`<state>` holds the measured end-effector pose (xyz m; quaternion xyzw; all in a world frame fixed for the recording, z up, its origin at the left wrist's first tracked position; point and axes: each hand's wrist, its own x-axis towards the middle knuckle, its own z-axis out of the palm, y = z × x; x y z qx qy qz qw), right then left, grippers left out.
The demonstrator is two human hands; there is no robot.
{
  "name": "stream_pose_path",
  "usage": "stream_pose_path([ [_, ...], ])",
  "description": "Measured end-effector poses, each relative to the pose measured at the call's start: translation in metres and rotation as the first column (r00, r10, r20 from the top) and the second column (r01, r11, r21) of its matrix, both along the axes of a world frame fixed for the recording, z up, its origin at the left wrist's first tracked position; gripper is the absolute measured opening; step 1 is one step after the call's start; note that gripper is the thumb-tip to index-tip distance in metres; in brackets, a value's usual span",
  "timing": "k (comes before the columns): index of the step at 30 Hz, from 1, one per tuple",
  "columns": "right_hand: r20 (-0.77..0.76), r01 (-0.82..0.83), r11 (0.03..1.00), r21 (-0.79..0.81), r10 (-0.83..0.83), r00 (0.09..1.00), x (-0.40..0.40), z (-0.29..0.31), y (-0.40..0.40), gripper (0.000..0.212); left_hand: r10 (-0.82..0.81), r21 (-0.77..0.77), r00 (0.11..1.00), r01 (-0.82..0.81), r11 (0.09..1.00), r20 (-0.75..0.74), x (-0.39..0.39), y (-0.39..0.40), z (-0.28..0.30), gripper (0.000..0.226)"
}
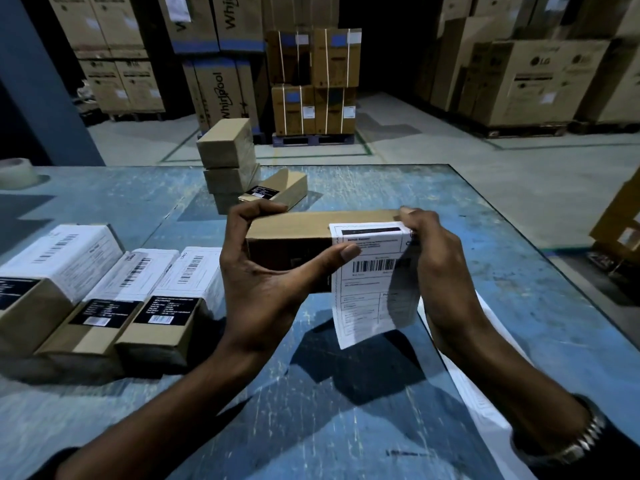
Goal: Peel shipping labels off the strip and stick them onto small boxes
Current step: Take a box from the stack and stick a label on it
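My left hand (263,271) grips a small brown box (294,237) held above the blue table, fingers over its top, thumb on its near side at the label's edge. A white shipping label (370,282) with a barcode lies partly on the box's right end; its lower part hangs free below the box. My right hand (440,265) pinches the label's right edge at the box's top corner. The label strip (485,386) lies on the table under my right forearm.
Three labelled small boxes (114,296) stand in a row at the left. A stack of unlabelled boxes (230,161) and one lying box (277,190) sit at the table's far side. A tape roll (17,173) is far left. Large cartons (526,81) fill the floor behind.
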<state>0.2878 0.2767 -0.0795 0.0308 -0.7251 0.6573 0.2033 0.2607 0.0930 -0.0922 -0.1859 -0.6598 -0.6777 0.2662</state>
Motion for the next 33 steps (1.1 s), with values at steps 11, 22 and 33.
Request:
stream_pose_path([
  [11,0.096,-0.062,0.992,-0.109,0.072,0.993,0.005,0.01,0.003,0.082,-0.082,0.058,0.996,0.08,0.995,0.037,-0.005,-0.003,0.004,0.081],
  [22,0.092,-0.037,0.999,-0.03,0.04,0.995,-0.005,-0.008,0.0,0.044,-0.114,0.038,0.991,0.111,0.993,0.078,-0.007,-0.004,-0.004,0.08],
  [33,0.218,-0.087,0.992,-0.095,0.106,0.97,0.002,0.0,0.003,0.078,-0.115,0.032,0.985,0.111,0.993,0.133,-0.009,-0.006,-0.006,0.078],
])
